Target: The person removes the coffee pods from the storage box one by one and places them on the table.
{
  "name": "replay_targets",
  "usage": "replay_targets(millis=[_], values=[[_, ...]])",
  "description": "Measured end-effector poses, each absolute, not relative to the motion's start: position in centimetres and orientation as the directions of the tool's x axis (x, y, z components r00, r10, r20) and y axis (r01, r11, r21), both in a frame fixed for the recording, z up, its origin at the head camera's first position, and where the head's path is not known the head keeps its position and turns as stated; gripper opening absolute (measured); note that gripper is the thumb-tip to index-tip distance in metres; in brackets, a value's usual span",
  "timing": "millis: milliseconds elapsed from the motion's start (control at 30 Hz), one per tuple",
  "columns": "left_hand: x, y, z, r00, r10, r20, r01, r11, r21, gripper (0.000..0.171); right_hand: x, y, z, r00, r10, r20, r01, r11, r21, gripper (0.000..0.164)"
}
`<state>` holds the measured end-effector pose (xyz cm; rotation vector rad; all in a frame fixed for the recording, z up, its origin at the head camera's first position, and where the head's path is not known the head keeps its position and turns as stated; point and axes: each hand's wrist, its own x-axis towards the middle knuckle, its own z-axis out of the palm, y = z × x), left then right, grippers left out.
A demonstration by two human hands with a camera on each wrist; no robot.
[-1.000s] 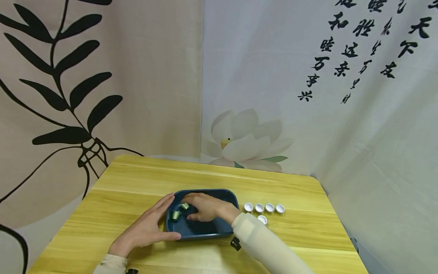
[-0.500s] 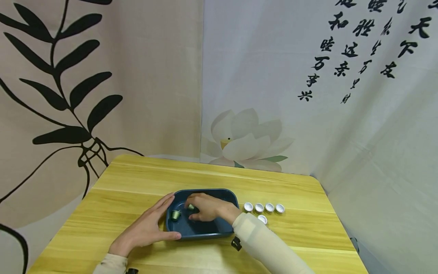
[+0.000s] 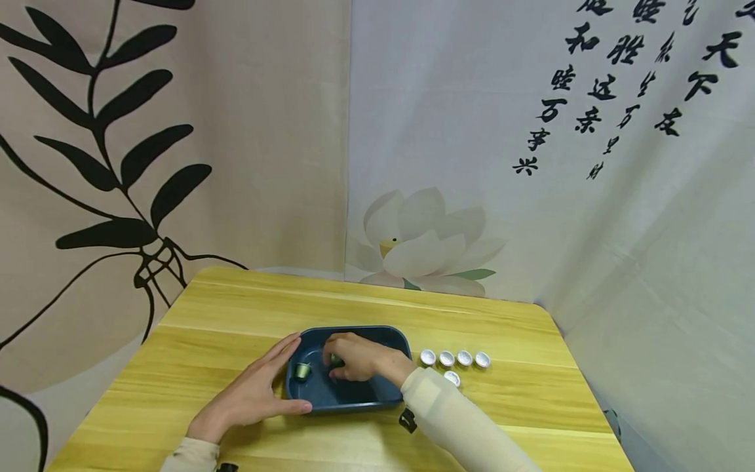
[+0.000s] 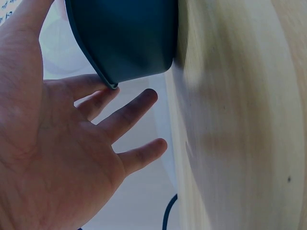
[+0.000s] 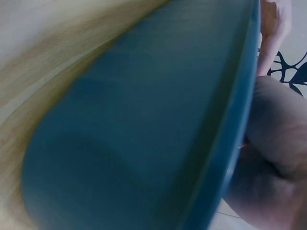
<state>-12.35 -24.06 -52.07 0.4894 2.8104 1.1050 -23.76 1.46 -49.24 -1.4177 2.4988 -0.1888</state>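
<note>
A dark blue rectangular tray sits on the table. My left hand lies along its left end, fingers spread and fairly straight; in the left wrist view some fingertips touch the rim. My right hand reaches into the tray and pinches a small green coffee capsule, mostly hidden by the fingers. Another green capsule lies in the tray's left part, between the two hands. The right wrist view shows the tray's outer wall, with my right hand partly hidden behind the rim.
Right of the tray, several capsules with pale round tops stand in a row, one of them near its middle. A single capsule stands in front of the row, close to my right sleeve. A printed curtain hangs behind the wooden table.
My right hand has shifted slightly right inside the tray, the green capsule moving with it, away from the one at left. The left hand and tray stay put.
</note>
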Motion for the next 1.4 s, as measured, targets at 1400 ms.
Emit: replay_targets(millis=[1400], values=[[-12.4, -24.1, -52.1, -0.947, 0.320, 0.030, 0.256, 0.696, 0.671, 0.128, -23.6, 3.0, -48.5, -0.545, -0.831, -0.116, -0.752, 0.545, -0.370, 0.033]])
